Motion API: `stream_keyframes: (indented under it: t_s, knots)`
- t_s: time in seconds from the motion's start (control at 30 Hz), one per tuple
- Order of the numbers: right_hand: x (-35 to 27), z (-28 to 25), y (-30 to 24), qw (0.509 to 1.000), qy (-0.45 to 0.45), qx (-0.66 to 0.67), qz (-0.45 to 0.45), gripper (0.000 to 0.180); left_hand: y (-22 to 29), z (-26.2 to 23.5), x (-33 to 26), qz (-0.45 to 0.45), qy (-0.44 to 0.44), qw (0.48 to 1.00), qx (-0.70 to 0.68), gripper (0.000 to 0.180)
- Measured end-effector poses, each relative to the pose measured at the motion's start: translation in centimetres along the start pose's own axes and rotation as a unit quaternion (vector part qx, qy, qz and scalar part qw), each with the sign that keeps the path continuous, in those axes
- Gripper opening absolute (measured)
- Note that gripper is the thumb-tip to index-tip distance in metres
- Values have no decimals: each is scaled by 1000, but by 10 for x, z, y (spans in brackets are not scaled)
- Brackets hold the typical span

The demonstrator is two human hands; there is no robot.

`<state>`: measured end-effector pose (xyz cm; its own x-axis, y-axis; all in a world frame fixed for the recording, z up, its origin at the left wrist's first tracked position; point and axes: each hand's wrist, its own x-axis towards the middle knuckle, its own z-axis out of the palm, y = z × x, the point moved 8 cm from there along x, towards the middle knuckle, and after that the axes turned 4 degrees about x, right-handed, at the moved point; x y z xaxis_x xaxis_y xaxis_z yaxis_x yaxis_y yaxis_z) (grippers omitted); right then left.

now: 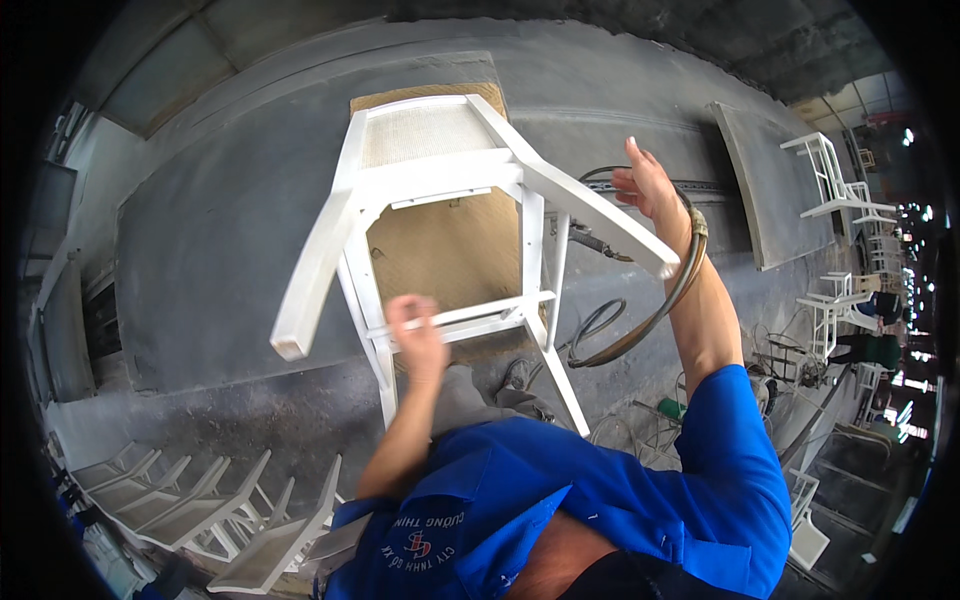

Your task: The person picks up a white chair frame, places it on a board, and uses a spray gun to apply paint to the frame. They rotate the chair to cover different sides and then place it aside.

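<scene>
A white wooden chair [430,172] lies tipped over in front of me, its pale woven panel [415,135] at the far end and its legs pointing toward me. My left hand [418,340], smeared by motion, is at the crossbar [470,318] near my body; whether it touches the bar I cannot tell. To the right of the chair, my right hand [650,185] is raised and open, with its fingers stretched out and nothing in them. A dark hose [655,318] loops over my right wrist and hangs beside a chair leg.
Brown padding [450,250] lies under the chair. A large grey board [230,250] extends to the left. Several white chairs [200,505] stand in a row at the lower left, with more white chair frames [830,180] at the right. A grey panel [770,190] leans at the right.
</scene>
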<state>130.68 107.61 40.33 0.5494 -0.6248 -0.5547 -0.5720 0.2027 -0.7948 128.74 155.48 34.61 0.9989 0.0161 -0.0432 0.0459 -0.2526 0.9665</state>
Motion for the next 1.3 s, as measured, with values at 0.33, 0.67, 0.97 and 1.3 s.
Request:
stream_keyframes:
  t_s: [0.33, 0.67, 0.97, 1.3]
  knots:
    - [-66, -115, -4, 993, 10, -6, -114, 87, 240, 209, -258, 35, -720, 662, -204, 54]
    - [-126, -149, 376, 696, -164, -699, 5, 80, 314, 222, -375, -36, -784, 510, -351, 40]
    - [-116, -261, 423, 971, 69, -63, 221, 44, 288, 214, -447, 143, -857, 465, -171, 35]
    - [-273, -224, -61, 884, 70, 93, -452, 77, 203, 184, -396, 135, -871, 441, -168, 48]
